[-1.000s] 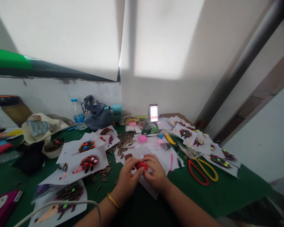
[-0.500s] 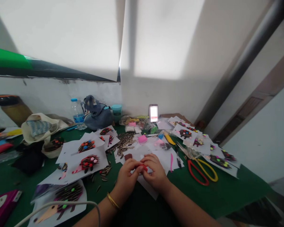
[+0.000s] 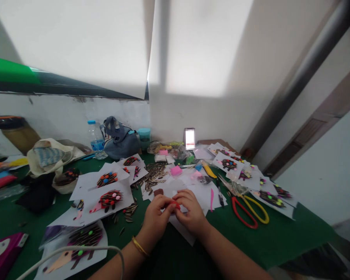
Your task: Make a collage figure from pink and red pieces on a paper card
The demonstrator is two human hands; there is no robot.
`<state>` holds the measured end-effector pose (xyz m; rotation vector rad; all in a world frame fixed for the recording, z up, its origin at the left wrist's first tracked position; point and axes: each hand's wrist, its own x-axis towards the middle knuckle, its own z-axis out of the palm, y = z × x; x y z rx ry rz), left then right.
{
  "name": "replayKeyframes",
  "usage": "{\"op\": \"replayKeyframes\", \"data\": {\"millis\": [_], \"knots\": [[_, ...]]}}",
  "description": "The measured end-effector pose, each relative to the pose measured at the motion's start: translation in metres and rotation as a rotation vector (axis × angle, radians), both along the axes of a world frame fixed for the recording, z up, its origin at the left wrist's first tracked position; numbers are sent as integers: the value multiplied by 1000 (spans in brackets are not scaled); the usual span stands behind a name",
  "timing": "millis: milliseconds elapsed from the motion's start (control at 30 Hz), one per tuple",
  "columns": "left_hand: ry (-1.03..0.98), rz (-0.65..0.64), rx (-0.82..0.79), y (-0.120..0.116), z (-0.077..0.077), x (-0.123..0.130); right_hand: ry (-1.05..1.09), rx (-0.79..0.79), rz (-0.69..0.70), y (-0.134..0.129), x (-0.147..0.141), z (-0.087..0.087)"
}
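Observation:
Between both hands is a small lump of red modelling clay [image 3: 175,204], partly hidden by the fingers. My left hand [image 3: 156,214] pinches it with thumb and forefinger. My right hand [image 3: 191,214] closes on it from the other side. Under the hands lie white sheets of paper [image 3: 183,230]. A brown piece of clay [image 3: 158,192] rests just beyond my left fingers. Striped sunflower seeds [image 3: 153,175] are heaped farther off on the paper. To the right of my right hand lie a pink modelling knife [image 3: 212,200] and a black pen [image 3: 221,196].
Scissors [image 3: 245,206] with red and yellow handles lie at the right. Paper hedgehogs studded with seeds [image 3: 111,199] spread on the left, more [image 3: 270,199] on the right. A water bottle [image 3: 96,142], blue bag [image 3: 121,142] and phone [image 3: 189,139] stand along the wall. A cable [image 3: 87,247] crosses the near left.
The red clay has turned slightly between my fingers, and more of it shows above my left thumb. Both hands stay in nearly the same place.

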<state>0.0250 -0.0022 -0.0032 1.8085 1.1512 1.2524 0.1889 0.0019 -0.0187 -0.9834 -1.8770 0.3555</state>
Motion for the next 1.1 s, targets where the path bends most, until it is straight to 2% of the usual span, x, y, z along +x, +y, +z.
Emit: {"op": "replayKeyframes", "data": {"millis": [100,167,267,433,500,667,767,900,1100], "knots": [[-51,44,-65,1,-1,-1,-11,-26,18,-1,0,1],[-102,30,-95,2,-2,0,-15,-40,37,0,1,1],[-120,-1,-47,0,-1,2,3,-45,16,2,3,0],[1,-16,25,-2,0,0,-19,2,5,2,1,-2],[-4,-6,-33,0,-1,-1,-5,-8,13,1,0,-1],[-173,11,-204,3,-3,1,108,-41,17,0,2,1],[-129,11,-140,1,-1,3,110,-39,20,-1,3,2],[-56,-52,-68,-2,3,3,63,-29,19,-3,2,4],[-257,-60,-286,1,2,2,53,-35,26,-2,2,5]]}}
